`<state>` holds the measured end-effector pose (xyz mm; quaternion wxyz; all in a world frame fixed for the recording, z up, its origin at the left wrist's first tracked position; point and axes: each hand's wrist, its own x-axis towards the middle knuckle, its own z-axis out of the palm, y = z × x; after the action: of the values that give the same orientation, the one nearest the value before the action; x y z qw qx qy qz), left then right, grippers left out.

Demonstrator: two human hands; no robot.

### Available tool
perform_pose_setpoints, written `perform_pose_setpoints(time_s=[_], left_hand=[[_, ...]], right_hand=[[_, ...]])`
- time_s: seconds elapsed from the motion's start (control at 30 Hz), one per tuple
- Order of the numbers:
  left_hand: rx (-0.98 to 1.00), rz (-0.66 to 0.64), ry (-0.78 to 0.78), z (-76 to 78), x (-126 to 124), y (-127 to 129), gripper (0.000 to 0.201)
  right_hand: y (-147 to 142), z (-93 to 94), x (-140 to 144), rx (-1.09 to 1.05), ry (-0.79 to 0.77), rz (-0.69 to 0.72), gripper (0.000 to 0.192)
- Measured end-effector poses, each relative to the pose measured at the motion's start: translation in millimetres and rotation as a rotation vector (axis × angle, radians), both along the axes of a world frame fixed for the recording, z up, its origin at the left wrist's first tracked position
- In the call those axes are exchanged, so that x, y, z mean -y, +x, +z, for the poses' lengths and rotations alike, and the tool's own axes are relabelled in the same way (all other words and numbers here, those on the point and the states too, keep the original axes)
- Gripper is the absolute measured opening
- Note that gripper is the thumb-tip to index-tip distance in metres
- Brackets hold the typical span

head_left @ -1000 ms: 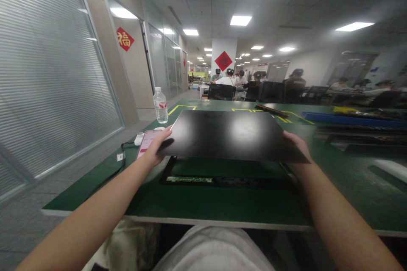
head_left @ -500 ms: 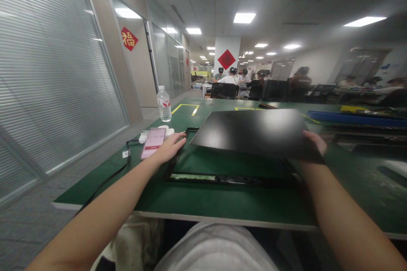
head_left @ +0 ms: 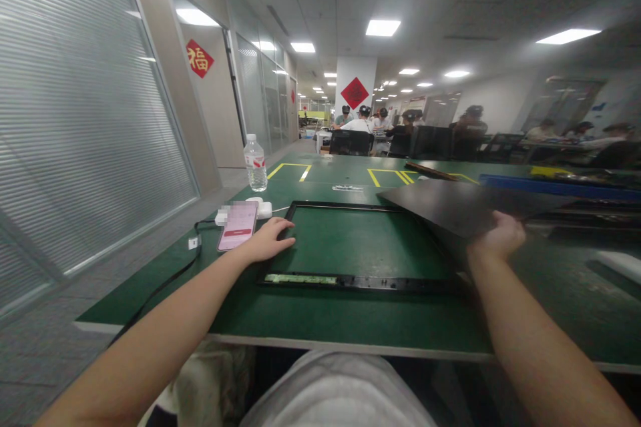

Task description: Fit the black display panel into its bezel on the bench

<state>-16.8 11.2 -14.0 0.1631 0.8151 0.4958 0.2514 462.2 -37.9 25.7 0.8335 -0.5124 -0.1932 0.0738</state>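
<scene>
A thin dark panel (head_left: pixel 435 203) is being held up by the right hand (head_left: pixel 501 237), whose grip is pinching it at the near edge, thumb uppermost. The panel is being kept tilted above the right end of a black rectangular frame (head_left: pixel 400 283) — whether the two are touching cannot be told. The frame is lying flat on the green counter (head_left: pixel 350 323), whose surface is showing through its opening, and a pale green strip (head_left: pixel 300 278) is being carried along the left part of its near side. The left hand (head_left: pixel 273 240) is being rested at the frame's left side, its grip loosely spread, with fingertips and thumb reaching over the rim. Just beside that hand, a pink-screened phone (head_left: pixel 238 230) is being partly hidden by a blurred patch, and white plugs (head_left: pixel 263 209) are lying behind it. A clear bottle (head_left: pixel 256 163) is standing upright farther back, near a yellow tape outline (head_left: pixel 289 165). At the right, a long blue piece (head_left: pixel 555 187) is lying well apart from the frame.
</scene>
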Motion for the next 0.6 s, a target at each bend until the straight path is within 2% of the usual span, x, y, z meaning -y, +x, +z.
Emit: perform_pose_setpoints(time_s=[0.1, 0.2, 0.3, 0.43, 0.6], left_hand=[[-0.001, -0.014, 0.0, 0.3, 0.5, -0.4, 0.054], [-0.002, -0.022, -0.001, -0.7, 0.2, -0.8, 0.054], [-0.009, -0.026, 0.0, -1.7, -0.2, -1.3, 0.054], [-0.032, -0.03, -0.004, -1.4, 0.0, -1.8, 0.054], [-0.052, -0.031, -0.015, -1.0, -0.2, -1.9, 0.056]], right_hand=[[-3.6, -0.3, -0.1, -0.009, 0.07, -0.165, 0.018], [-2.2, -1.7, -1.2, 0.065, 0.009, -0.188, 0.021], [-0.4, -1.8, -1.3, 0.022, 0.0, -0.17, 0.027], [-1.5, 1.5, 0.8, -0.187, 0.0, -0.11, 0.03], [1.7, 3.7, 1.7, -0.287, -0.096, -0.044, 0.04]])
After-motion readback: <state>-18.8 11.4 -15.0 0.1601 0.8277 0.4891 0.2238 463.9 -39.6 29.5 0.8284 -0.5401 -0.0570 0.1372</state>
